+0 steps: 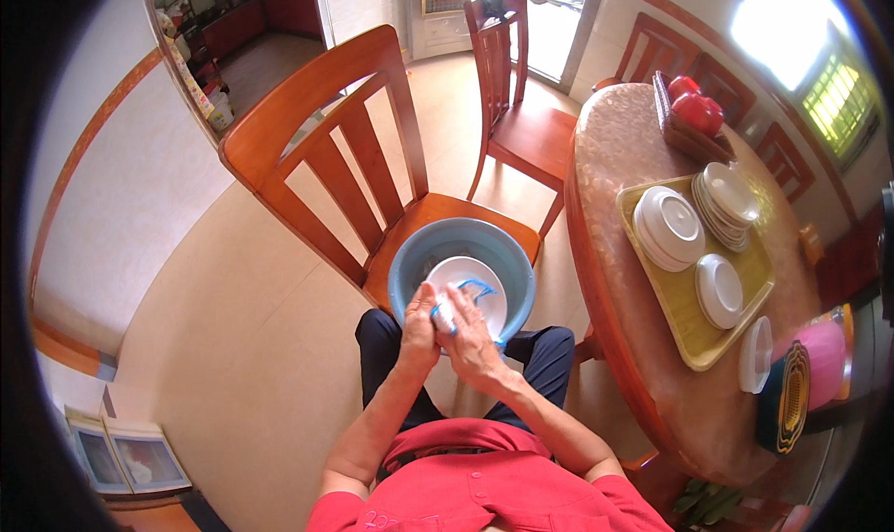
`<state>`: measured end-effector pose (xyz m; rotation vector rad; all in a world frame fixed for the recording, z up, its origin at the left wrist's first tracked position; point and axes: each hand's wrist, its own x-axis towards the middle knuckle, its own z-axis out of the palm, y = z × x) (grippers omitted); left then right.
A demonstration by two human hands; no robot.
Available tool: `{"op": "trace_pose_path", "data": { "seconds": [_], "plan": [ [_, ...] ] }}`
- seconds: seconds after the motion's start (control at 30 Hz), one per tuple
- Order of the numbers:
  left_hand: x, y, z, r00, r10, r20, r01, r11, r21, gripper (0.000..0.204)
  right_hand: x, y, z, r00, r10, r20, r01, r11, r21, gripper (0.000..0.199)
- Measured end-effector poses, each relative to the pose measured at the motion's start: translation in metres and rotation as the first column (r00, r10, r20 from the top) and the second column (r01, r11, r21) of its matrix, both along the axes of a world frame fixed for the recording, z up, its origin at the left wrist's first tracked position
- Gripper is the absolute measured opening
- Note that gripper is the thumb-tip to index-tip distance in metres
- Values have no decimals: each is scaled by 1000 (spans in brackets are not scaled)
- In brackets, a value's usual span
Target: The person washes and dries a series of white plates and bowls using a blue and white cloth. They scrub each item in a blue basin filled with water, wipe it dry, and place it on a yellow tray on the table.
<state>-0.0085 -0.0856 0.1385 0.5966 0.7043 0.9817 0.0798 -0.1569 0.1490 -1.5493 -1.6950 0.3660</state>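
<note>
A blue-grey round basin (402, 267) rests on the seat of a wooden chair, between my knees. Inside it lies a white round dish (463, 269), partly covered by my hands. My left hand (421, 329) and my right hand (473, 344) are pressed together over the near side of the basin. Between them is a bunched white-and-blue cloth (444, 317), whose blue edge trails over the dish. Whether the fingers also touch the dish is hidden.
To the right, a stone-topped table (605, 174) bears a yellow tray (643, 304) with stacks of white plates (669, 225). A basket (689, 141) with red items sits farther back, and a pink container (824, 364) nearer. A second chair (531, 127) stands beyond.
</note>
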Motion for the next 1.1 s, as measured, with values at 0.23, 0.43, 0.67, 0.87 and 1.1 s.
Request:
{"op": "trace_pose_path", "data": {
  "seconds": [0.23, 0.43, 0.67, 0.87, 1.1],
  "plan": [
    [-19, 13, 25, 994, 95, -45, -85, 977, 193, 36, 29, 7, -11, 993, -88, 80, 77, 988, 135, 43],
    [-21, -9, 34, 958, -228, -173, 254, 956, 147, 27, 55, 37, 23, 997, 42, -66, -28, 980, 196, 42],
    [-22, -10, 32, 933, -344, -109, 351, 935, 56, 28, 53, 32, 56, 999, 53, 15, -53, 997, 58, 37],
    [-14, -17, 47, 983, -156, -95, 165, 982, 91, 33, 57, 23, 41, 893, -288, -346, 215, 948, -234, 37],
    [5, -28, 55, 982, 158, -105, -127, 959, 254, 36, 47, 6, 20, 480, -430, -765, 308, 899, -312, 39]
  ]
}}
